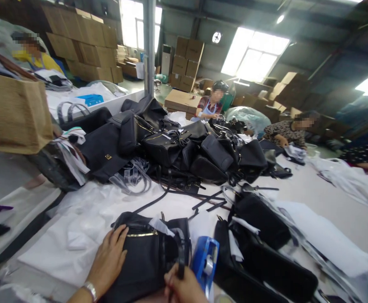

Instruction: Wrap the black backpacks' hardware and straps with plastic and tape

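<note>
A black handbag [141, 263] with a gold zip along its upper part lies flat on the white table in front of me. My left hand [110, 259] rests on the bag's left side, its fingers stretched out over the leather. Closed fingers of my right hand [182, 283] grip a black strap [181, 248] at the bag's right side. A strip of clear or white wrapping [161, 226] lies across the bag's top. Just right of that hand stands a blue tape dispenser [205, 264], apart from the fingers.
More black bags [266, 261] lie at the right, and a large heap of black bags [171, 147] fills the table's middle. White wrapping sheets [67, 240] spread at the left. A tan bag [13, 111] stands far left. Several co-workers sit around; cardboard boxes [187, 61] are stacked behind.
</note>
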Tool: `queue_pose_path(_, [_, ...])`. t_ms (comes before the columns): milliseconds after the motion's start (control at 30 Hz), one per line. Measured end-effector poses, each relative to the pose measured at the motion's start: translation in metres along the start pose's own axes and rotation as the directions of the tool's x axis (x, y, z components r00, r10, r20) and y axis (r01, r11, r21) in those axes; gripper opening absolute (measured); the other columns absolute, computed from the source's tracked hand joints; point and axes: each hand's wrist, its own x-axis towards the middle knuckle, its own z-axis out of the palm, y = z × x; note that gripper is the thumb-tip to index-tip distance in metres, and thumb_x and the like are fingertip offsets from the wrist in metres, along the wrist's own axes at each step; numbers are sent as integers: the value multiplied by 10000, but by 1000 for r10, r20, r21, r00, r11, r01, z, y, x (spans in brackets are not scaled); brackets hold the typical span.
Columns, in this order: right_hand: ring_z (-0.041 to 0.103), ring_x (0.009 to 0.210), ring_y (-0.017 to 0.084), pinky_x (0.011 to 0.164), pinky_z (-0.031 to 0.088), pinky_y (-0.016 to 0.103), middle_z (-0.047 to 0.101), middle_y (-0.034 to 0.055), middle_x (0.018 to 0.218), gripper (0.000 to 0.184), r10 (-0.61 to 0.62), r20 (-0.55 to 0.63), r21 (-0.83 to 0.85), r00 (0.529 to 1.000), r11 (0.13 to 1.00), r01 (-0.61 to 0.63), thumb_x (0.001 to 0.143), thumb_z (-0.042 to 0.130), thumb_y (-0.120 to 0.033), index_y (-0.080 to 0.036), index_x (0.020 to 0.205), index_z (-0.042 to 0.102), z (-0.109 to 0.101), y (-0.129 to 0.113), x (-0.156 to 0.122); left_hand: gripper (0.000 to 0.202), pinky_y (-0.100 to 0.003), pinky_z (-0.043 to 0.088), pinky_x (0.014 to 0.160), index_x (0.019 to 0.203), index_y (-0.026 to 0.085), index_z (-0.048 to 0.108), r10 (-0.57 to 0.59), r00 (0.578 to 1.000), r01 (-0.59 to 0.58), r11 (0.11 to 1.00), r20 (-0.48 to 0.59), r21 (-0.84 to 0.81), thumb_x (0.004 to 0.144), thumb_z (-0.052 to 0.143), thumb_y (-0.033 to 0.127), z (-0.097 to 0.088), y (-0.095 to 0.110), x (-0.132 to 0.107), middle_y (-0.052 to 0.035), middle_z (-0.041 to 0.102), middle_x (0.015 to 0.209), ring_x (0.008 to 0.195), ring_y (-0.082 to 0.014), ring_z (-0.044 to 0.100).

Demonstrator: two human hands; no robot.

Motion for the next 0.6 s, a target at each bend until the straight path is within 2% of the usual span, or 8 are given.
queue_pose_path(100, [462,311,94,338,284,176,631,-13,542,340,-72,41,-113,997,991,76,764,548,-535,-202,783,482,-33,-54,-5,596,-521,266,1102,1415,149,353,-4,1000,6,995,-21,98,850,449,312,-15,-6,33,-147,304,1498,1371,-357,239])
queue_pose_path(200, [506,343,100,387,359,200,650,-4,613,243,-252,-50,-369,966,904,216,835,507,-429,-186,833,519,-52,-112,4,580,-543,242,1079,1368,152,420,-36,979,-2,983,203,186,826,478,350,-27,-16,79,-167,426,1411,1352,-373,260])
queue_pose_path(267, [599,484,133,523,466,258,674,37,759,206,-472,-203,-531,858,789,309,848,507,-366,-176,919,548,-57,-135,15,484,-521,318,1016,1232,180,561,-27,925,-53,979,379,199,780,529,348,-31,-22,103,-156,554,1262,1244,-371,402])
queue_pose_path(367, [631,900,207,783,503,345,598,137,1147,354,-748,-305,-671,590,608,424,846,526,-321,-174,1168,513,-52,-129,24,495,-503,380,946,1164,172,605,-8,894,-92,975,447,201,691,619,316,-30,-32,123,-169,561,1233,1140,-362,489])
queue_pose_path(400, [599,986,220,825,494,358,557,149,1216,395,-782,-310,-684,540,578,445,852,523,-324,-183,1219,489,-47,-115,24,565,-507,386,939,1215,165,571,-15,891,-90,974,454,208,674,637,315,-29,-35,126,-183,524,1287,1154,-368,482])
queue_pose_path(433, [583,1012,227,833,491,359,552,149,1223,392,-786,-310,-681,535,576,452,861,515,-335,-190,1224,493,-40,-97,21,634,-513,394,931,1265,160,530,-29,885,-81,973,465,216,665,649,328,-28,-39,129,-196,486,1333,1168,-375,476])
queue_pose_path(500, [611,881,223,785,488,332,645,107,994,248,-698,-318,-630,641,661,408,870,515,-373,-207,1035,600,-24,-49,11,672,-519,416,908,1278,149,520,-77,861,-48,972,503,231,665,655,391,-26,-48,132,-214,486,1339,1166,-389,487])
queue_pose_path(600, [618,684,210,668,463,293,639,41,643,255,-336,-184,-415,924,878,237,791,609,-461,-220,712,641,2,25,-4,612,-488,457,873,1130,118,628,-145,800,-5,968,582,249,634,676,473,-27,-59,137,-225,608,1192,1106,-395,545])
